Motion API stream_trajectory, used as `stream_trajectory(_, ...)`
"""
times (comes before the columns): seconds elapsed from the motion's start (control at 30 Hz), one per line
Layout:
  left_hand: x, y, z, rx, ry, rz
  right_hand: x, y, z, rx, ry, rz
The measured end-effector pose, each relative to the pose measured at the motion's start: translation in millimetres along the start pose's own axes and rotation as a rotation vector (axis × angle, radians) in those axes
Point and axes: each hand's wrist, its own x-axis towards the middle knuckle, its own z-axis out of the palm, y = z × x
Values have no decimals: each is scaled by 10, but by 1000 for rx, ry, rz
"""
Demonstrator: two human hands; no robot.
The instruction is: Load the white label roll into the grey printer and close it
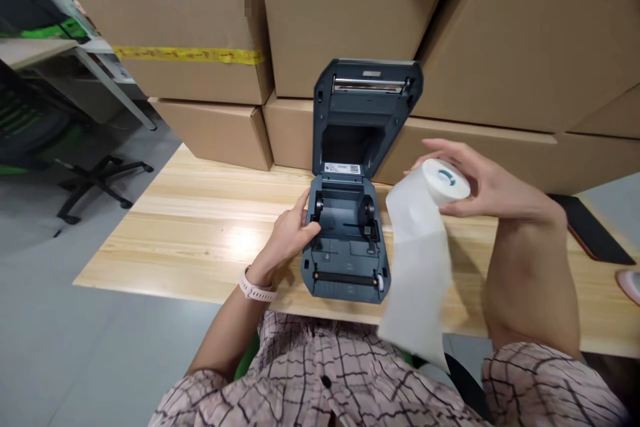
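Observation:
A dark grey label printer [345, 247] stands on the wooden table with its lid [367, 113] swung up. Inside its bay are two black roll holders, and a black roller [346, 278] runs across the front. My left hand [295, 227] grips the printer's left side wall, thumb over the rim. To the right of the printer, my right hand [470, 180] holds a roll of white labels [445, 181] in the air, fingers curled around it. A long loose strip [420, 267] hangs from the roll past the table's front edge.
Cardboard boxes [350, 20] are stacked along the back of the table [200, 233]. At the right lie a dark flat object [595, 230] and part of a pinkish one [630, 283]. An office chair [95, 180] stands on the floor at left. Part of a person shows behind the boxes.

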Motion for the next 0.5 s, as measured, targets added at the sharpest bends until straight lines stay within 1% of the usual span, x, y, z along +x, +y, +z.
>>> stream_trajectory(0.1,9,-17,9,-15,13,4,26,290,43,-73,80,138)
stream_trajectory(0.2,17,-28,13,-37,10,8,123,479,157,-99,89,213)
stream_trajectory(0.37,38,-60,21,-35,9,16,243,594,395,-62,33,273)
stream_trajectory(0.43,46,-73,24,-23,11,21,205,621,442,-1,48,292)
stream_trajectory(0.5,50,-75,23,-21,12,24,69,651,435,112,88,312)
